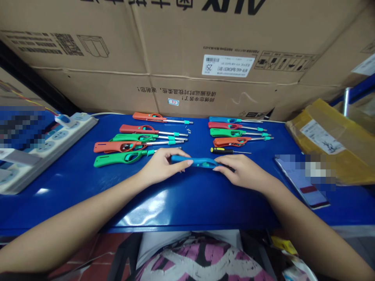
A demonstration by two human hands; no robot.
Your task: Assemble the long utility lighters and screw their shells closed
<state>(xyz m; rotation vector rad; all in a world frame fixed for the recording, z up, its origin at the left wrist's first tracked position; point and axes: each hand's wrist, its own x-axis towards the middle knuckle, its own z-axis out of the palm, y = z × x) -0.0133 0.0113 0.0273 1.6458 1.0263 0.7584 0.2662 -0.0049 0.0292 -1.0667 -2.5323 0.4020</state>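
I have the left hand (pixel 159 166) clamped on one end of the blue lighter (pixel 202 161), thumb laid along its side, while the right hand (pixel 241 169) pinches the other end, near the green trigger. The lighter sits level between the two hands at the middle of the blue table (pixel 187 207) – I can't tell whether it touches the top. Just beyond the right fingers I see a yellow and black screwdriver (pixel 222 150), and behind that four lighters (pixel 224 132) in a stack of rows. More lighters (pixel 115 146), red, orange and green, lie beyond the left hand, some overlapping. A phone (pixel 301 181) rests farther right – beside a yellow package (pixel 328 121).
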